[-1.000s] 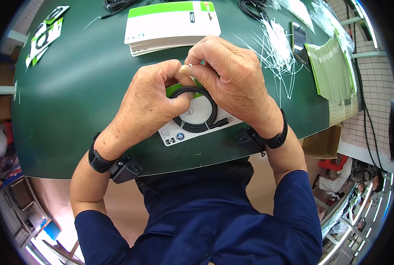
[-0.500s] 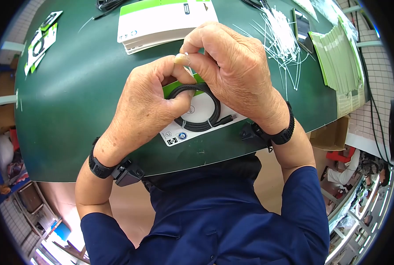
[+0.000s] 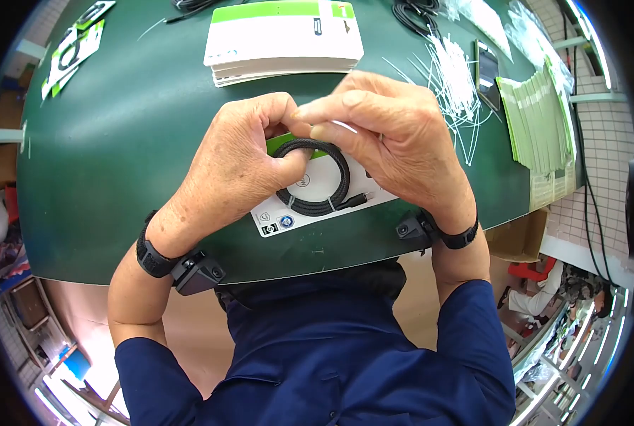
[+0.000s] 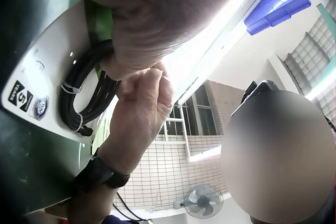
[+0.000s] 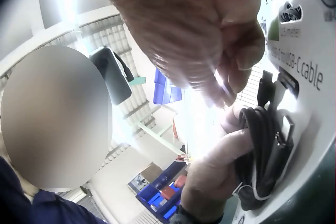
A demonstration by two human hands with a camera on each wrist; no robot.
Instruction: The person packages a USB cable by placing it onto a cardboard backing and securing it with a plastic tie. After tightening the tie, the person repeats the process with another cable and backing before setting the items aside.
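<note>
A coiled black USB-C cable (image 3: 342, 181), bound with light ties, lies against a white and green printed card (image 3: 274, 220). My left hand (image 3: 235, 153) grips the coil at its upper left, its thumb laid through the ring and its fingers bent at the card's top edge. Just right of those fingertips, my right hand (image 3: 399, 131) pinches a thin white cable tie (image 3: 344, 126) between thumb and fingers. In the right wrist view the cable's metal plug (image 5: 286, 129) shows beside the card's cable lettering.
Beyond the hands stands a stack of white and green cards (image 3: 281, 42). Loose white cable ties (image 3: 455, 82) lie to the right, near a phone (image 3: 487, 74) and a fanned pile of green cards (image 3: 537, 121). Packaged cables (image 3: 72, 57) sit at the far left.
My right hand has shifted right and down, with its fingers straighter and the white tie now showing between them. The left hand keeps its grip on the coil.
</note>
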